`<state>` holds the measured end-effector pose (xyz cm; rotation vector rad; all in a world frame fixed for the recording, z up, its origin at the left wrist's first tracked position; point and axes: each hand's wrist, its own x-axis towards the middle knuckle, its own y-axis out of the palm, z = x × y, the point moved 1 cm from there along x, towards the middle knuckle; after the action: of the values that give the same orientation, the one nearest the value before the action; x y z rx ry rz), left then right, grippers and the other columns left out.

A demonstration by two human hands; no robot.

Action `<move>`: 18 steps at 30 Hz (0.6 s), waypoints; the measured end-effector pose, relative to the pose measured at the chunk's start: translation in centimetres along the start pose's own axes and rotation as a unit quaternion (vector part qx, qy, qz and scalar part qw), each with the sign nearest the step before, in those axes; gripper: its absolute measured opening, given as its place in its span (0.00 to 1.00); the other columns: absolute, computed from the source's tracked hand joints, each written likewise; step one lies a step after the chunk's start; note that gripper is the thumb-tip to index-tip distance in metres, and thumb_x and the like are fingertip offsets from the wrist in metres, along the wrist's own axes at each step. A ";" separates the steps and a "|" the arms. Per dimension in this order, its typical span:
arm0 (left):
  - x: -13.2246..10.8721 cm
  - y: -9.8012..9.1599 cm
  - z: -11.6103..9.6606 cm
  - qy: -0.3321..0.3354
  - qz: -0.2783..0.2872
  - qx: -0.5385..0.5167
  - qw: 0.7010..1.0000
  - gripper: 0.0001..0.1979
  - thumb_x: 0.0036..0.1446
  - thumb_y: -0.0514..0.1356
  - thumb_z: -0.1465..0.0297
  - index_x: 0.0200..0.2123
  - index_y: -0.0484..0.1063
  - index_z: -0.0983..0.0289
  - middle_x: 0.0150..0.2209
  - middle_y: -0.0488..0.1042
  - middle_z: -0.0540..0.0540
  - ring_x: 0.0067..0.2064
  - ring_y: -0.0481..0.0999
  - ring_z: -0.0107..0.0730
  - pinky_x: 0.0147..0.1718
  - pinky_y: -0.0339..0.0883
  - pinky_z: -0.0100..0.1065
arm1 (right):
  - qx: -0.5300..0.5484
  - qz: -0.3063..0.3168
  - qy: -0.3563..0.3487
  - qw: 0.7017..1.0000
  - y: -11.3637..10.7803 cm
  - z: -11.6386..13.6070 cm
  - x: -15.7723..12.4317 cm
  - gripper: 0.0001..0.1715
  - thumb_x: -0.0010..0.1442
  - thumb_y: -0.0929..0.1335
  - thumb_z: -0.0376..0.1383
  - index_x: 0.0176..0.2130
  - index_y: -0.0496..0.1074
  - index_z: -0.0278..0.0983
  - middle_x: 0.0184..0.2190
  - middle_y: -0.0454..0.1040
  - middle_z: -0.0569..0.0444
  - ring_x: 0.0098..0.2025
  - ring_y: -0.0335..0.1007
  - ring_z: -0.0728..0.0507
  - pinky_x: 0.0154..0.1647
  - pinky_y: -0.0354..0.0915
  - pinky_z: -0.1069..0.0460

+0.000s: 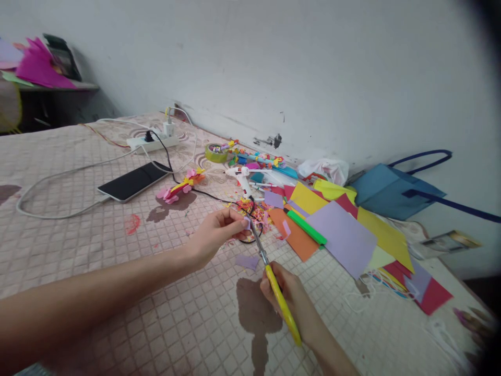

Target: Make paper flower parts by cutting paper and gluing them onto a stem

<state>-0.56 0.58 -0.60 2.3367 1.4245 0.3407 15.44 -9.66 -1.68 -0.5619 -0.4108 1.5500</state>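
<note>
My left hand [223, 227] pinches a small piece of purple paper [247, 223] between thumb and fingers. In my right hand [287, 292] is a pair of scissors [279, 300] with yellow handles, its metal blades pointing up toward the purple piece. Whether the blades touch the paper is too small to tell. A loose purple scrap [247, 261] lies on the table just below my left hand. Beyond both hands, a white glue gun [243, 180] rests beside a heap of tiny coloured paper clippings [260, 214].
Coloured sheets [340, 237] and a green roll [307, 227] spread to the right, near a blue bag [397, 190]. On the left are a phone [135, 181] on its cable, a power strip [152, 142] and a paper flower piece [182, 186]. Green tape [216, 153] sits near the wall.
</note>
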 end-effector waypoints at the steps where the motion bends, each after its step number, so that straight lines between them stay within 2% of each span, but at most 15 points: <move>1: 0.0 0.0 0.0 -0.002 -0.001 -0.002 1.000 0.10 0.49 0.65 0.68 0.27 0.68 0.67 0.24 0.73 0.49 0.27 0.72 0.22 0.31 0.66 0.25 | -0.002 -0.003 -0.002 1.000 0.0 0.0 0.0 0.12 0.52 0.63 0.42 0.24 0.58 0.38 0.18 0.56 0.61 0.20 0.51 0.52 0.20 0.52 0.57; 6: -0.1 0.1 0.0 -0.007 -0.009 -0.015 1.000 0.10 0.48 0.65 0.68 0.27 0.67 0.67 0.24 0.73 0.49 0.27 0.72 0.22 0.31 0.66 0.26 | 0.024 -0.007 -0.005 1.000 0.0 -0.1 0.1 0.14 0.53 0.64 0.43 0.24 0.57 0.38 0.18 0.57 0.61 0.20 0.50 0.52 0.19 0.52 0.57; 10: -0.1 0.1 0.0 -0.008 -0.005 0.004 1.000 0.10 0.49 0.65 0.67 0.28 0.67 0.67 0.26 0.73 0.50 0.28 0.72 0.23 0.32 0.66 0.27 | 0.056 0.007 0.008 0.998 -0.1 -0.3 0.1 0.21 0.53 0.64 0.51 0.24 0.58 0.39 0.17 0.55 0.61 0.18 0.49 0.53 0.15 0.48 0.57; 15: -0.4 0.0 0.1 0.023 0.037 0.107 0.993 0.11 0.52 0.62 0.65 0.29 0.67 0.66 0.24 0.67 0.48 0.24 0.65 0.20 0.23 0.59 0.24 | 0.189 0.030 0.028 0.981 0.1 -1.8 0.1 0.27 0.55 0.60 0.59 0.27 0.58 0.38 0.13 0.53 0.65 0.13 0.48 0.54 0.13 0.48 0.57; 18: -1.0 0.3 0.0 0.080 0.087 0.209 0.971 0.09 0.54 0.60 0.65 0.30 0.68 0.66 0.27 0.68 0.50 0.26 0.65 0.22 0.25 0.59 0.25 | 0.274 0.053 0.040 0.960 0.2 -2.1 0.2 0.28 0.57 0.59 0.59 0.30 0.60 0.37 0.12 0.55 0.65 0.11 0.48 0.54 0.12 0.48 0.58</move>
<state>-0.80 -0.45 -0.46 2.8409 1.4844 0.3051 16.51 -9.69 -3.52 -0.2139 0.1194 1.6485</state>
